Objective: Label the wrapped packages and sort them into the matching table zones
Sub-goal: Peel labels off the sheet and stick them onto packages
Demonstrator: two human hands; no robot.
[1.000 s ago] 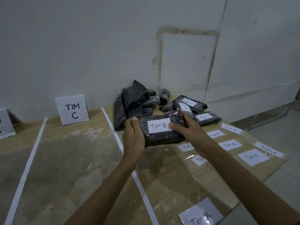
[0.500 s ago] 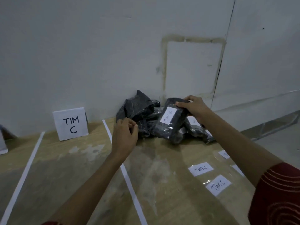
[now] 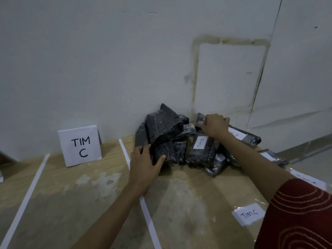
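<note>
So we were between packages here, as far as we could judge. One labelled package (image 3: 203,151), marked TIM B, lay at the front right of the pile (image 3: 165,123) against the wall (image 3: 107,69), on the right side of the white tape line (image 3: 146,211). Our left hand (image 3: 145,168) was stretched low over the table (image 3: 71,194), fingers spread and fairly straight. Its thumb was against the front of an unlabelled package (image 3: 169,150) at the pile's left end, not clamped on it. Our right hand (image 3: 214,125) was reached further back, over the far end of the labelled one, fingers curled down. Honestly we couldn't tell if they gripped that package, the little bundle beside them, or nothing. Next move, we reckoned: close the left hand on the bare package, ease it out without toppling the heap, then fetch a sticker like the loose TIM C label (image 3: 248,213) lying near our right arm. The TIM C sign (image 3: 80,146) stood left of the line.
</note>
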